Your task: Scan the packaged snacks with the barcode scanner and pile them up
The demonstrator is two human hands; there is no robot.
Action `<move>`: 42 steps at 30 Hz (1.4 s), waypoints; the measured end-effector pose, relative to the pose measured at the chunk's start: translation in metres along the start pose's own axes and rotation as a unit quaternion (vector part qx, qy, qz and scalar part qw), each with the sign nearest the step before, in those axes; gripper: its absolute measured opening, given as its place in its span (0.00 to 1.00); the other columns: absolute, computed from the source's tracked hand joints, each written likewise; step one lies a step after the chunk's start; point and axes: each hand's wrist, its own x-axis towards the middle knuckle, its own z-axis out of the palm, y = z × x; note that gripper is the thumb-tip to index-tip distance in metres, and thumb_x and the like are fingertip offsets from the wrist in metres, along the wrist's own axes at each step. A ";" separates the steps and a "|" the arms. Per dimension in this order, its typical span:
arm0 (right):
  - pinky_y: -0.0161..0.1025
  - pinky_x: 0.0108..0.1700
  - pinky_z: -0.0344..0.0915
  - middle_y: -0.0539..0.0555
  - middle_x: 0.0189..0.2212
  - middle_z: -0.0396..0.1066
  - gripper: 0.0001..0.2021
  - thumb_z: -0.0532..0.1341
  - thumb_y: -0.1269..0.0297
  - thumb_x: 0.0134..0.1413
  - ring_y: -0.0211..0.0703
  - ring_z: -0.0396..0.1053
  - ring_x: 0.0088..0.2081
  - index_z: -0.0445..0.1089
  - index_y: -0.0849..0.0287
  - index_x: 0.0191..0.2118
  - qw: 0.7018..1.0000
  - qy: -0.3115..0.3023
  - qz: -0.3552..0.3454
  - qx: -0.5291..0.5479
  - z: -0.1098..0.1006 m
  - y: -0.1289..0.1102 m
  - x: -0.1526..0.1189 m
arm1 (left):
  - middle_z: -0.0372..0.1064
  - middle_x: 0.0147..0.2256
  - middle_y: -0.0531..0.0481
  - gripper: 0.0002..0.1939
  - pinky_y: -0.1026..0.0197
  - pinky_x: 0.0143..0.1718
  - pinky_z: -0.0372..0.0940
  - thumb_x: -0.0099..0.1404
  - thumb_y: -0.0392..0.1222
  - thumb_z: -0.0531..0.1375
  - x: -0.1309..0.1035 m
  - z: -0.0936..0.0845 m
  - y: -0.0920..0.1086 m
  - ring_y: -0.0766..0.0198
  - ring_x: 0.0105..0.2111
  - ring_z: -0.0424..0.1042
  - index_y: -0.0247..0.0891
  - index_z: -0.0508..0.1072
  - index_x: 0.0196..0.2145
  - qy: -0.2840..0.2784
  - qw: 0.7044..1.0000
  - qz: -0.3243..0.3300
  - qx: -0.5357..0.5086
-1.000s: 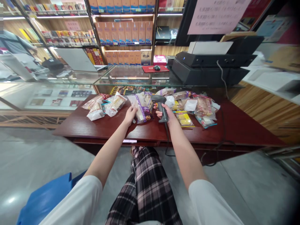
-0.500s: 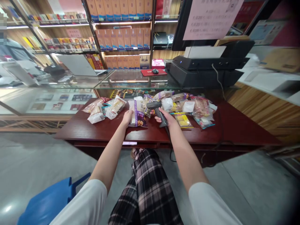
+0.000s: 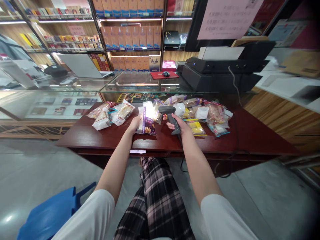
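My left hand (image 3: 135,124) is closed on the left edge of a purple-and-white snack packet (image 3: 148,126), held at the dark red desk's surface. A black barcode scanner (image 3: 172,119) sits in my right hand (image 3: 179,124), fingers wrapped round its handle. Its head points left at the packet, where a bright light falls on the upper part. Behind and right of the scanner lie several bagged breads (image 3: 192,102) and a yellow packet (image 3: 196,127). To the left of my left hand are a striped-paper bread bag (image 3: 123,112) and another wrapped bread (image 3: 102,119).
The dark red desk (image 3: 115,138) backs onto a glass display counter (image 3: 140,80). A black till with a printer (image 3: 225,68) stands at the back right. The scanner's cable (image 3: 183,158) hangs over the front edge. A blue chair (image 3: 50,213) is at the lower left.
The scanner's light now shines brightly on the packet, which it did not before. The packet has shifted slightly left with my left hand, and the scanner is slightly more upright.
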 end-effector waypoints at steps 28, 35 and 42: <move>0.26 0.15 0.53 0.54 0.39 0.75 0.12 0.52 0.57 0.67 0.27 0.50 0.17 0.67 0.59 0.44 0.996 0.038 -0.021 0.078 -0.027 0.008 0.010 | 0.62 0.56 0.17 0.33 0.37 0.53 0.60 0.66 0.41 0.47 -0.023 -0.095 0.084 0.33 0.57 0.64 0.19 0.54 0.64 0.299 0.775 0.099 0.548; 0.28 0.15 0.55 0.55 0.39 0.75 0.13 0.51 0.58 0.68 0.29 0.52 0.17 0.67 0.60 0.45 0.995 0.039 -0.003 0.095 -0.031 0.009 0.013 | 0.61 0.60 0.30 0.28 0.41 0.56 0.57 0.70 0.42 0.39 -0.021 -0.111 0.091 0.39 0.59 0.61 0.37 0.62 0.63 0.219 0.689 0.194 0.663; 0.27 0.15 0.54 0.54 0.38 0.75 0.13 0.50 0.58 0.68 0.28 0.50 0.17 0.67 0.60 0.44 0.994 0.052 -0.011 0.098 -0.026 0.007 0.011 | 0.63 0.57 0.21 0.31 0.33 0.56 0.53 0.64 0.56 0.53 0.003 -0.100 0.081 0.30 0.57 0.62 0.27 0.70 0.54 0.125 0.705 0.089 0.692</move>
